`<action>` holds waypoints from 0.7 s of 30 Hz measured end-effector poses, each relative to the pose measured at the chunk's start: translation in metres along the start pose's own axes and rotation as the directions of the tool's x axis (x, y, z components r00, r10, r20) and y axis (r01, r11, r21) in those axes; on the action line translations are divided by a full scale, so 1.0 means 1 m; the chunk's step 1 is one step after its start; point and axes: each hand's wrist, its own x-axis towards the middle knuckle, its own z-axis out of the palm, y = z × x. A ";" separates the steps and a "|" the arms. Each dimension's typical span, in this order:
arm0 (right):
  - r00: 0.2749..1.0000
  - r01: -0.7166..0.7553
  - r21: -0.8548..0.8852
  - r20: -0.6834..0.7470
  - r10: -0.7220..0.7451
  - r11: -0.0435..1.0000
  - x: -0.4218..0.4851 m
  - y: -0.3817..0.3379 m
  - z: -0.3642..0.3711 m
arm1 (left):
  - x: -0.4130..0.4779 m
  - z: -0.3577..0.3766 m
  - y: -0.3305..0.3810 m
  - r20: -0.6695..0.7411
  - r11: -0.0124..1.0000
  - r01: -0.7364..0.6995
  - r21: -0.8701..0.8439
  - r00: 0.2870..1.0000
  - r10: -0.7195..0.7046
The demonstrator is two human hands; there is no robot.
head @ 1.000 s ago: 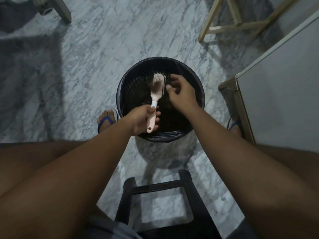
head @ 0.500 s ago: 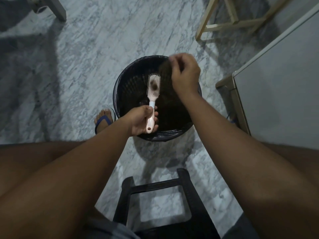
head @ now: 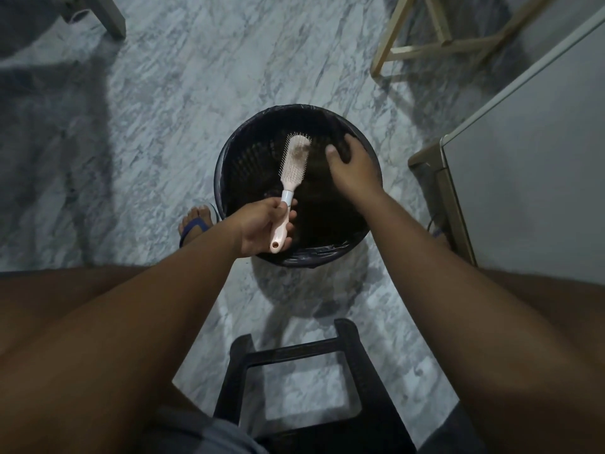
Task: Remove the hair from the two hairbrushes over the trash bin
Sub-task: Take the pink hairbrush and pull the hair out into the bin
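A pink hairbrush (head: 292, 168) with a white collar is held over the black lined trash bin (head: 229, 152), bristles up. My left hand (head: 258, 227) grips its handle at the bin's near rim. A tuft of hair (head: 298, 148) sits in the bristles near the brush's far end. My right hand (head: 355, 168) hovers over the right half of the bin, knuckles up, with a dark clump of hair (head: 343, 147) pinched between thumb and curled fingers. Only one hairbrush is in view.
The bin stands on a grey marble floor between my knees. A black stool (head: 294, 352) is just in front of me. A grey cabinet (head: 523, 158) fills the right side, pale wooden legs (head: 425, 44) stand at the back, and my sandalled foot (head: 194, 221) is left of the bin.
My right hand pulled a clump of hair up and away from the brush, then came down over the right side of the bin. The brush has tilted slightly to the right.
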 end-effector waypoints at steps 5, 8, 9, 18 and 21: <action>0.993 0.077 0.212 0.068 -0.093 0.974 -0.004 0.003 0.021 | 0.002 -0.002 -0.003 0.029 0.999 -0.005 0.045 1.000 0.004; 0.993 0.120 0.265 -0.034 -0.115 0.957 -0.003 0.002 0.023 | 0.003 -0.001 -0.003 0.029 0.999 -0.005 0.050 1.000 0.004; 0.991 0.133 0.267 -0.069 -0.118 0.955 -0.002 0.002 0.023 | 0.003 0.000 -0.003 0.028 0.999 -0.005 0.043 1.000 0.004; 0.926 0.256 0.613 -0.377 -0.007 0.747 0.007 -0.031 -0.016 | 0.003 -0.007 -0.004 -0.054 0.999 0.000 -0.041 0.999 -0.002; 0.930 0.215 0.537 -0.368 -0.003 0.816 0.011 -0.030 -0.023 | 0.003 -0.009 -0.004 -0.067 0.999 -0.013 -0.034 0.998 0.010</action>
